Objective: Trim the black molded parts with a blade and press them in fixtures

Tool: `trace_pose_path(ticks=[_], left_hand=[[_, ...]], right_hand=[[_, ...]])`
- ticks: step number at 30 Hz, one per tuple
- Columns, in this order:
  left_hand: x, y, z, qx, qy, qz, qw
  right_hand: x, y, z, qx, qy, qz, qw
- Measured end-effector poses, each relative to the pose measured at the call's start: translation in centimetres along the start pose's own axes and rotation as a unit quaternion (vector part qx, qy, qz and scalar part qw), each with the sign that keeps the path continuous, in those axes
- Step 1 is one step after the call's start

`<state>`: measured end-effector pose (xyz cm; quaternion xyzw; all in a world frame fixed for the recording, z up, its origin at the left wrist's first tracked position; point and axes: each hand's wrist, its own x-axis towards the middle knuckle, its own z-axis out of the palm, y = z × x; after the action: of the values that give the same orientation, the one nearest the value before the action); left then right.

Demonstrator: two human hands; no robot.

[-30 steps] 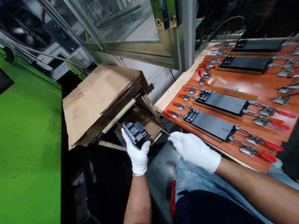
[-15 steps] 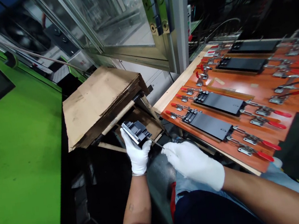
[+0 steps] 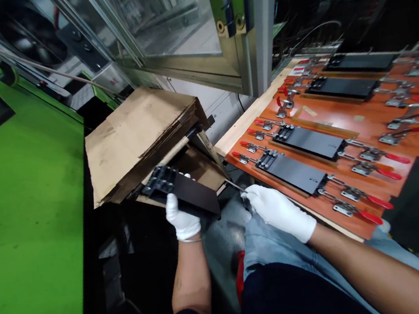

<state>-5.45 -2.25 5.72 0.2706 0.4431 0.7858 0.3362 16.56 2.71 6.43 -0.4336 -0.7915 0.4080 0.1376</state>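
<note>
In a white glove, my left hand [image 3: 182, 218] grips a black plastic panel [image 3: 195, 196], its thumb on the near edge and fingertips showing at the far edge. One end of the panel has raised, molded shapes; the rest looks flat. My right hand [image 3: 276, 211], also gloved, is closed around a thin metal rod-like tool [image 3: 235, 185]. Its handle is hidden in the fist, and its tip points up and left, just right of the panel and apart from it. Similar dark panels [image 3: 292, 172] lie held down on the orange board to the right.
An orange board [image 3: 380, 147] on the right carries several toggle clamps [image 3: 345, 208] with red handles. Flattened cardboard [image 3: 140, 130] lies on a stand ahead. A framed machine door [image 3: 182, 68] is behind it; a green machine panel [image 3: 28, 217] borders the left.
My left hand has turned the panel so its broad face shows instead of its end. My right hand has drawn the thin tool away from the panel, slightly up and right.
</note>
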Motion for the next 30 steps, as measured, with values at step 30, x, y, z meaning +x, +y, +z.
trace_pose_path(ticks=[30], left_hand=[[0.2, 1.2, 3.6, -0.225, -0.095, -0.052, 0.968]], right_hand=[[-3.4, -1.2, 0.1, -0.078, 0.033, -0.166, 0.983]])
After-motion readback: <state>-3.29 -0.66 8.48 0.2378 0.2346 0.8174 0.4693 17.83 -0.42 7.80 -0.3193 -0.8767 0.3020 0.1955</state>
